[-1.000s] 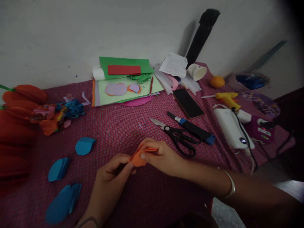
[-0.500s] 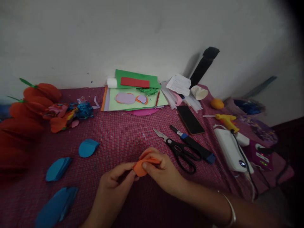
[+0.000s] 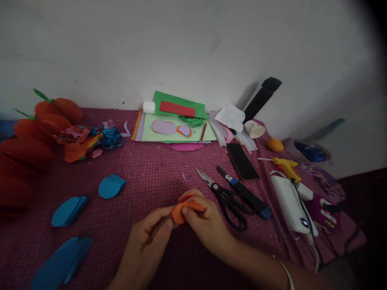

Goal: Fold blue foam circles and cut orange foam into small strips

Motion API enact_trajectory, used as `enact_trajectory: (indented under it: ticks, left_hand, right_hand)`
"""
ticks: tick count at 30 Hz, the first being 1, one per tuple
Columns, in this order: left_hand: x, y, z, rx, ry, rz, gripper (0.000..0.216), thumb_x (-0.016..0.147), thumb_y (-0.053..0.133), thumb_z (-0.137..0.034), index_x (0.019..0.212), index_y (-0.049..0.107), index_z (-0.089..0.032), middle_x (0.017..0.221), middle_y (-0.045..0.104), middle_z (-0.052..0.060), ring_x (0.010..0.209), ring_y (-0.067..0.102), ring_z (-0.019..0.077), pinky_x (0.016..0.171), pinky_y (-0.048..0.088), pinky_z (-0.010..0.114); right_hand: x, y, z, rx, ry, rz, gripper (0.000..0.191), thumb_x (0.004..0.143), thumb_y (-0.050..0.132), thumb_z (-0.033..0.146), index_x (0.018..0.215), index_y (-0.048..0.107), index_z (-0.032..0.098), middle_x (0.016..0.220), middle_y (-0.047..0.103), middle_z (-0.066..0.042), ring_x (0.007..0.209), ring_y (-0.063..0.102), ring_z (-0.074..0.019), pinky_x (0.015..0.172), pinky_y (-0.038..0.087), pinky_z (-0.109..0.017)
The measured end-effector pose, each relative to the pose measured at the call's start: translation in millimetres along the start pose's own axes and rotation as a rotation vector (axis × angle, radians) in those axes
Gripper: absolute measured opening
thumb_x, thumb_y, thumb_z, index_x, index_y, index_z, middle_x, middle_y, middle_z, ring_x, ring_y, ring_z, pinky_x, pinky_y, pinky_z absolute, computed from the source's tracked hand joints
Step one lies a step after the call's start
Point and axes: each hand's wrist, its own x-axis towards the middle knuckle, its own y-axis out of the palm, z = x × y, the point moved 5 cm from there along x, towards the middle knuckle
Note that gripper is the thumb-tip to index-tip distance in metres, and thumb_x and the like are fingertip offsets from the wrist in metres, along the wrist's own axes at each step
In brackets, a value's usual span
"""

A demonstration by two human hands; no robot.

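Your left hand and right hand meet over the red checked cloth surface, and the fingers of both are clamped on a small folded orange paper piece held just above it. Black-handled scissors lie just beside your right hand. Folded blue paper petals lie well apart on the left.

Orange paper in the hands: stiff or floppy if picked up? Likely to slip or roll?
Probably floppy: the orange paper curves and folds between the left hand and right hand. Likely very light, being a thin sheet held by a pinch alone. It may crease easily, and looks unlikely to roll.
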Motion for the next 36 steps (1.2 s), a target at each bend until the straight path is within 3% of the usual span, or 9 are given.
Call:
enact_trajectory:
  ticks: [4,11,19,27,36]
  left_hand:
    - [1,0,-1,0.031,0.032,-0.08,0.017,0.076,0.062,-0.029,0.085,0.074,-0.022,0.082,0.078,0.001,0.073,0.073,0.0176,0.064,0.059,0.024]
    - [2,-5,1,0.093,0.149,-0.149,0.014,0.076,0.063,-0.025,0.082,0.076,-0.023,0.082,0.078,0.0,0.075,0.073,0.0159,0.069,0.059,0.022]
    - [1,-13,-7,0.114,0.22,-0.179,0.013,0.076,0.066,-0.024,0.083,0.076,-0.026,0.086,0.077,-0.001,0.075,0.072,0.0146,0.072,0.059,0.02]
    - [0,-16,-5,0.107,0.23,-0.228,0.011,0.074,0.067,-0.026,0.079,0.076,-0.028,0.082,0.077,-0.003,0.073,0.073,0.0148,0.069,0.059,0.019]
    - [-4,-18,5,0.195,0.279,-0.193,0.013,0.077,0.067,-0.027,0.088,0.075,-0.027,0.093,0.076,0.0,0.083,0.072,0.0165,0.081,0.059,0.027]
  right_hand:
    - [1,2,0,-0.001,0.007,-0.01,0.017,0.079,0.052,0.011,0.07,0.065,0.019,0.085,0.059,-0.003,0.083,0.059,-0.0154,0.075,0.048,-0.03]
    - [1,3,9,0.001,-0.037,0.009,0.014,0.08,0.054,0.013,0.075,0.065,0.018,0.089,0.06,-0.004,0.085,0.06,-0.0153,0.078,0.048,-0.03]
    - [4,-16,11,0.095,-0.099,-0.081,0.011,0.083,0.06,0.019,0.072,0.06,0.019,0.094,0.061,-0.004,0.089,0.058,-0.0159,0.081,0.045,-0.031]
    - [7,-11,0,0.407,0.099,-0.022,0.008,0.076,0.068,0.019,0.071,0.062,0.019,0.086,0.062,0.0,0.079,0.059,-0.0119,0.072,0.046,-0.025]
    - [7,-11,-11,0.508,0.26,-0.043,0.012,0.068,0.075,0.022,0.067,0.064,0.018,0.074,0.065,0.002,0.069,0.057,-0.0109,0.068,0.045,-0.024]
